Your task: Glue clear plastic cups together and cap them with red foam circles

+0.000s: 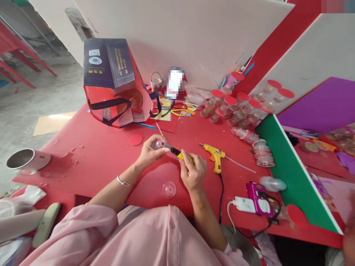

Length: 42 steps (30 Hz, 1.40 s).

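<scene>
My left hand (150, 152) is closed around a small clear plastic cup (158, 144), held up over the red table. In my right hand (194, 170) is a yellow and black utility knife (176, 151). Its blade end meets the cup beside my left thumb; whether it cuts into the plastic, I cannot tell. Another clear plastic piece (168, 189), round with a wide rim, lies on the table just below my hands. To the right rests a yellow glue gun (216, 156), and a red disc (135, 139) lies flat beyond my left hand.
A large shopping bag (109, 81), scissors (179, 111) and a phone (175, 83) stand or lie toward the back. Red-topped clear containers (222, 105) crowd the back right, near a green divider (294, 166). A metal cup (27, 160) lies left near water drops. A power strip (259, 201) sits right.
</scene>
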Each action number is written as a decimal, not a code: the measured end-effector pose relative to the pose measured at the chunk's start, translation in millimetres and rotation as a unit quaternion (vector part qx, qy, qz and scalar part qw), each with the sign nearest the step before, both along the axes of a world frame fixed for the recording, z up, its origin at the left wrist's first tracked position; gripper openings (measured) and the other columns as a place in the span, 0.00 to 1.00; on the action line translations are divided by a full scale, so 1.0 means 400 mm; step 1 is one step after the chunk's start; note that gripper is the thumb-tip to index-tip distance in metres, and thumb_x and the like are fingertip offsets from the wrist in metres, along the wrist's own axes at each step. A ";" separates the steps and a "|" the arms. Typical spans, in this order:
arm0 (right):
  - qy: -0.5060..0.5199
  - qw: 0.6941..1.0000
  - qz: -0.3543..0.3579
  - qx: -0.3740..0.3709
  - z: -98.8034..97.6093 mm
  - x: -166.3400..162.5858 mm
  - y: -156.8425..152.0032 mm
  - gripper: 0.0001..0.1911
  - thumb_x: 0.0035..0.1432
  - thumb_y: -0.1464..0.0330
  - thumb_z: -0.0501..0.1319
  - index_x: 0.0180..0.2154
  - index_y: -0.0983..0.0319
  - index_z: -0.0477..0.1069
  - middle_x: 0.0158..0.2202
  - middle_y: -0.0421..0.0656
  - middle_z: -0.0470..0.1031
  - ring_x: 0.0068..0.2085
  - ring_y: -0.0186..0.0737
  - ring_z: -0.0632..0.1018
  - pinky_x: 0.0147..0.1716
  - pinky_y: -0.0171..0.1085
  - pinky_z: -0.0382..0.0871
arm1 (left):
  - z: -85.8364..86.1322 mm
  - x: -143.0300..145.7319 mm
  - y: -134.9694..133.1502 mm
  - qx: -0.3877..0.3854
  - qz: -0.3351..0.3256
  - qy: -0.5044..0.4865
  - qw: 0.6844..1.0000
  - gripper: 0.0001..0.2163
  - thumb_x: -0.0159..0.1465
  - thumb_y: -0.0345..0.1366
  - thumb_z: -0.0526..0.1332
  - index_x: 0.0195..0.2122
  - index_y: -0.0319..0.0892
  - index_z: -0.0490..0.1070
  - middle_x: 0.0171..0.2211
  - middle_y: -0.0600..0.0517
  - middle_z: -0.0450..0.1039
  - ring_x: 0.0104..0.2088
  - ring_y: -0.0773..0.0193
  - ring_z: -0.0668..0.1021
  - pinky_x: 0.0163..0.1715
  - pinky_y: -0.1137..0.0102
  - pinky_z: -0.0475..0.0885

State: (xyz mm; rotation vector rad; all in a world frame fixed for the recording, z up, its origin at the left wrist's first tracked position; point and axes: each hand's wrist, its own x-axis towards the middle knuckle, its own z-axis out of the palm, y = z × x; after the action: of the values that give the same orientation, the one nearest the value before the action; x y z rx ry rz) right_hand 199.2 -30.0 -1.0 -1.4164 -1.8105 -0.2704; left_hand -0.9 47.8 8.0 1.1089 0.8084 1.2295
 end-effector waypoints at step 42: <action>0.039 0.999 0.016 -0.029 -0.009 0.006 0.006 0.19 0.71 0.66 0.61 0.61 0.55 0.74 0.42 0.46 0.80 0.43 0.40 0.79 0.45 0.40 0.68 | 0.004 -0.011 0.013 -0.027 -0.024 0.014 0.999 0.32 0.45 0.46 0.82 0.46 0.41 0.70 0.32 0.53 0.77 0.18 0.74 0.70 0.14 0.78 0.64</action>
State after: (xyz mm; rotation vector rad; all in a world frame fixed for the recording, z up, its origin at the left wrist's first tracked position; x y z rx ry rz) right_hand 201.5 -27.6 -4.4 -1.4172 -1.7889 -0.1449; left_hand -5.3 53.2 9.5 1.0980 0.8264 1.1474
